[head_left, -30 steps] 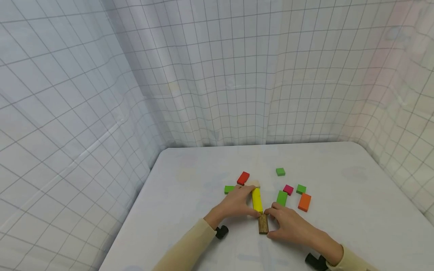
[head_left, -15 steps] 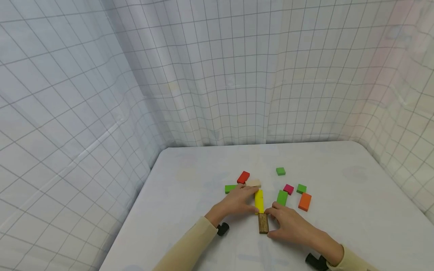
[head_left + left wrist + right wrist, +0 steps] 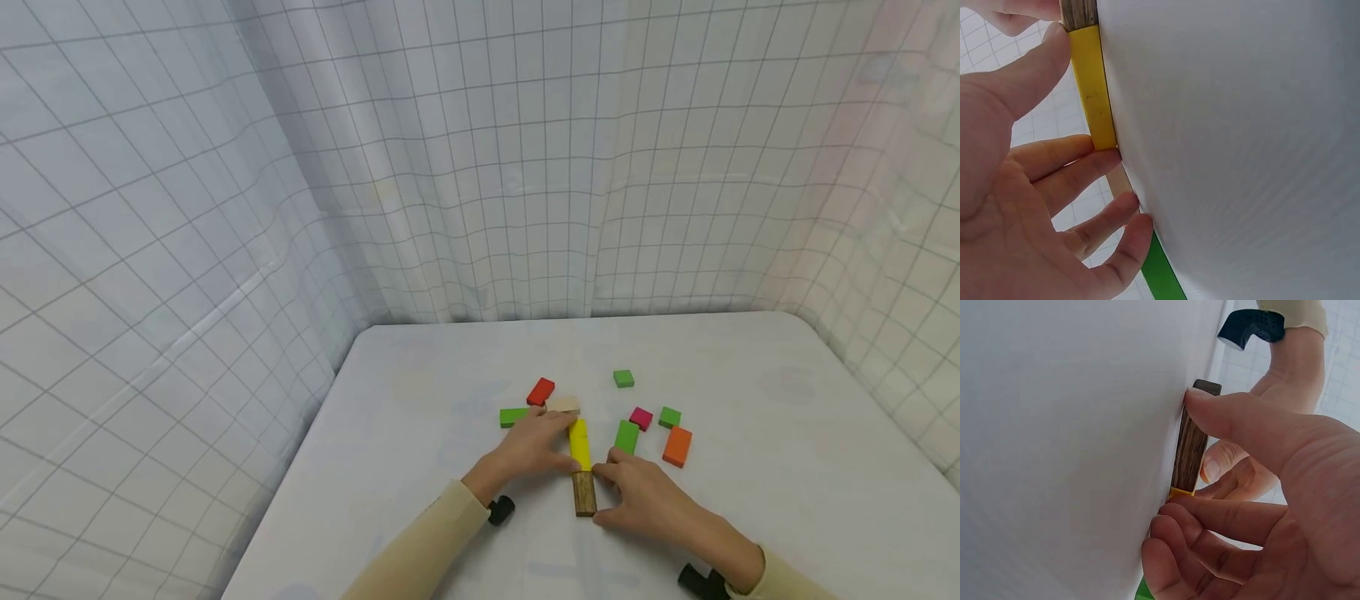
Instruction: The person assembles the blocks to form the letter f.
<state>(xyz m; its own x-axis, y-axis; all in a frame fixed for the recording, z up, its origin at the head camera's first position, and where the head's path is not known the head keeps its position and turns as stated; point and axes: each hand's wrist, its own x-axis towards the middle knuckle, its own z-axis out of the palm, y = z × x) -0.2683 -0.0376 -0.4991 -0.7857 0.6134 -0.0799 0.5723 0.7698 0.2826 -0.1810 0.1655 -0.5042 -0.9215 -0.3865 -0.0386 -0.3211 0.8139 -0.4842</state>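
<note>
My left hand [image 3: 531,447] holds a long yellow block [image 3: 580,444] by its two ends, thumb at the near end and fingertips at the far end. End to end with it lies a brown wood-grained block [image 3: 584,495], touching the yellow one. The thumb and index finger of my right hand [image 3: 645,497] grip the brown block along its length, from its right side. Both blocks lie flat on the white table. In the left wrist view the yellow block [image 3: 1094,90] meets the brown block [image 3: 1079,14] squarely.
Beyond my left hand lie a red block [image 3: 541,391], a light green block [image 3: 512,417] and a beige block [image 3: 563,404]. Right of the yellow block are a green block [image 3: 627,437], a magenta block [image 3: 641,418], an orange block [image 3: 677,447] and small green blocks [image 3: 670,417]. Gridded curtains surround the table [image 3: 420,375].
My left hand has moved slightly right, bringing the yellow block straight and in line with the brown one. My right hand has stayed nearly still on the brown block.
</note>
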